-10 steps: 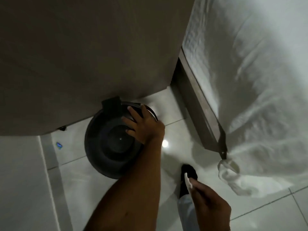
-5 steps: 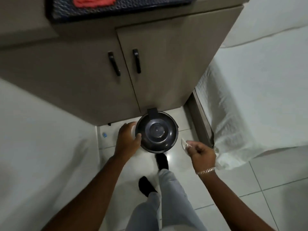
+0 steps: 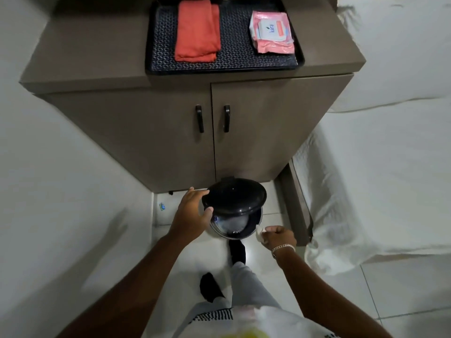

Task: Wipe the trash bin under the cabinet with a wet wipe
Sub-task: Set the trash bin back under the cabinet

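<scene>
A small round trash bin [image 3: 220, 234] with a metal body stands on the floor at the foot of the cabinet [image 3: 170, 132]. Its black lid [image 3: 234, 197] is tilted up, showing a liner inside. My left hand [image 3: 192, 213] grips the lid's left edge. My right hand [image 3: 278, 236] hovers just right of the bin's rim, closed around a white wet wipe [image 3: 259, 232]. My foot in a black sock [image 3: 237, 251] rests right in front of the bin's base.
On the cabinet top lies a black tray [image 3: 156, 45] with a folded orange cloth [image 3: 196, 30] and a pink wet wipe pack [image 3: 272, 32]. A bed with white sheet [image 3: 378, 167] stands right; a white wall is left. The floor is tiled.
The view pulled back and up from the bin to take in the whole cabinet. My left hand shifted to the lid's left edge and the lid is now raised. The right hand still holds the wipe.
</scene>
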